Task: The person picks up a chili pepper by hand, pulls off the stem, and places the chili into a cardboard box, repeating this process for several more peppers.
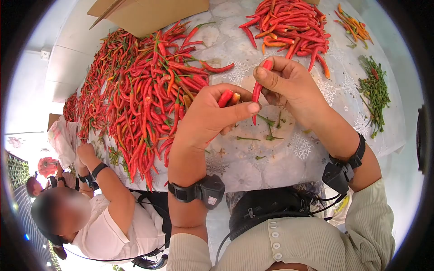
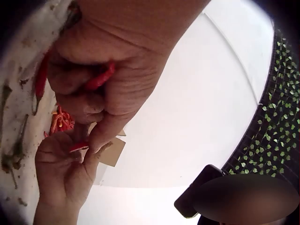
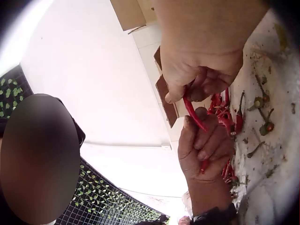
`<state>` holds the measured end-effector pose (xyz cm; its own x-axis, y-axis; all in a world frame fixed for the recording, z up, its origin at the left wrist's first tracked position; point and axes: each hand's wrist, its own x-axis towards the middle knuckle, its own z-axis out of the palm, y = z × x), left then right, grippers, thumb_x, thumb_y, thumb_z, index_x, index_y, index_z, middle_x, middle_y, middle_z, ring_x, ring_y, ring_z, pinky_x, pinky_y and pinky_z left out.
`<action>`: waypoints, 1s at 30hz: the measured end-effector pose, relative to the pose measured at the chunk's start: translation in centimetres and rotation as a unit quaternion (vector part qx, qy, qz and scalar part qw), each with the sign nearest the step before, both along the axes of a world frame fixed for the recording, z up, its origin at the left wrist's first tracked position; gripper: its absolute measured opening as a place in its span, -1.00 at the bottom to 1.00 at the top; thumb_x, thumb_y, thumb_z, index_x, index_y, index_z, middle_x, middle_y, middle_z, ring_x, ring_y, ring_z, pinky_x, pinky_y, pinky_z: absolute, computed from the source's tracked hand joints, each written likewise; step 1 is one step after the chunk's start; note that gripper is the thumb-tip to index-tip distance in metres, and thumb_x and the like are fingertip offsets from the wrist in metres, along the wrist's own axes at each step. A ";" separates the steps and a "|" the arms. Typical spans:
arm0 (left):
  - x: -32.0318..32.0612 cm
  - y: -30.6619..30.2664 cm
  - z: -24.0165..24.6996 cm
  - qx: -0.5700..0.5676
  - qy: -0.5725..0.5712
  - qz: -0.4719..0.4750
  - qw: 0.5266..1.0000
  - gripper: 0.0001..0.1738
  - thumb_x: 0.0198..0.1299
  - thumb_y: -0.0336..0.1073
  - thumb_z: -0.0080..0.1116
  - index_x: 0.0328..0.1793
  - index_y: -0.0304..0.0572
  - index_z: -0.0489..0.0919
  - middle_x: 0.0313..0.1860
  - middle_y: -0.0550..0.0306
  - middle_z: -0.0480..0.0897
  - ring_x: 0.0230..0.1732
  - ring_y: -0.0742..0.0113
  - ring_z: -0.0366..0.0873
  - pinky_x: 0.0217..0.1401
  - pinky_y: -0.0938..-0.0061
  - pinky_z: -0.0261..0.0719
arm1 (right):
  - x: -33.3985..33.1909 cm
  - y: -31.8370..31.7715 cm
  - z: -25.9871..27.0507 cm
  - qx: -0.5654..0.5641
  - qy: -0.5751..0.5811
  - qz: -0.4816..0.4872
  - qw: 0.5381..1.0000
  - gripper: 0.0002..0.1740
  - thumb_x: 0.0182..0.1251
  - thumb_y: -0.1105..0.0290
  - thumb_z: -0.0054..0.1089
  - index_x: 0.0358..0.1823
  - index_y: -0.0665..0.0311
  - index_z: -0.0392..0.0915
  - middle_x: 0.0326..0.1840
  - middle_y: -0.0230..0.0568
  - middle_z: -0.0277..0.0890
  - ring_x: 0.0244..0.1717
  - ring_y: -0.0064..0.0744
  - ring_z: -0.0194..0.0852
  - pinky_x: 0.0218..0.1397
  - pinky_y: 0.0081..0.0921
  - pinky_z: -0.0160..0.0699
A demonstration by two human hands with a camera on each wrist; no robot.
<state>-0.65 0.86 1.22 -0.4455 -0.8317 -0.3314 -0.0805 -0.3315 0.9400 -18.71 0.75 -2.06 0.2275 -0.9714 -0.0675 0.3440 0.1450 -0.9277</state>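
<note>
My right hand (image 1: 296,90) pinches a red chili pepper (image 1: 257,94) near its upper end, between thumb and fingers, with its thin tip pointing down. Beside it, my left hand (image 1: 203,115) curls round a few chili peppers (image 1: 225,97) whose blunt ends stick out above the thumb. The left thumb lies right at the lower part of the pinched pepper. In the right wrist view, that pepper (image 3: 193,114) spans the gap between both hands. Below the hands, several green stems (image 1: 270,131) lie on the patterned table cover (image 1: 244,169).
A large heap of red chilies (image 1: 144,99) with stems covers the left side. Farther back are a smaller red pile (image 1: 294,27), a cardboard box (image 1: 153,16) and a few orange chilies (image 1: 355,25). Green stems (image 1: 375,92) are heaped at right. Another person (image 1: 104,217) sits at left.
</note>
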 end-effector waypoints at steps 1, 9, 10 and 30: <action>-0.1 0.1 0.0 -0.002 0.002 0.005 1.000 -0.74 -0.04 -0.35 0.32 -0.25 -0.37 0.57 -0.67 0.35 0.41 -0.76 0.68 0.19 -0.75 0.73 0.05 | 0.0 0.1 0.1 0.001 0.002 0.001 1.000 -0.62 0.12 0.04 0.29 -0.45 0.21 0.45 -0.58 -0.50 0.36 -0.60 -0.72 0.24 -0.53 -0.75 0.17; 0.3 -0.1 -0.2 0.036 0.092 0.023 0.995 -0.76 -0.03 -0.38 0.27 -0.25 -0.40 0.57 -0.74 0.36 0.35 -0.79 0.67 0.17 -0.75 0.70 0.03 | -0.3 0.1 0.6 0.013 -0.014 0.024 1.000 -0.79 0.30 0.21 0.11 -0.23 0.20 0.49 -0.52 -0.49 0.42 -0.56 -0.72 0.33 -0.49 -0.76 0.29; 0.3 -0.1 -0.2 0.037 0.092 0.025 0.995 -0.76 -0.02 -0.38 0.26 -0.25 -0.40 0.57 -0.75 0.36 0.35 -0.78 0.67 0.17 -0.76 0.70 0.02 | -0.2 0.2 0.6 0.006 -0.010 0.024 1.000 -0.79 0.30 0.23 0.10 -0.21 0.21 0.49 -0.52 -0.48 0.43 -0.56 -0.71 0.33 -0.49 -0.76 0.29; 2.2 -0.5 0.1 0.033 0.188 0.142 0.971 -0.83 0.17 -0.30 0.11 -0.41 -0.23 0.46 -0.73 0.39 0.27 -0.79 0.68 0.11 -0.79 0.75 -0.02 | -0.9 0.7 4.1 -0.186 0.077 -0.219 0.955 -0.77 0.25 0.43 0.14 -0.12 0.33 0.38 -0.33 -0.25 0.54 -0.43 -0.60 0.46 -0.43 -0.66 0.41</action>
<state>1.58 0.33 1.28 -0.3016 -0.9210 -0.2467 0.3670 -0.3509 0.8615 -19.64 1.45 2.05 -0.1917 -0.9343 0.3006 0.1522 -0.3308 -0.9313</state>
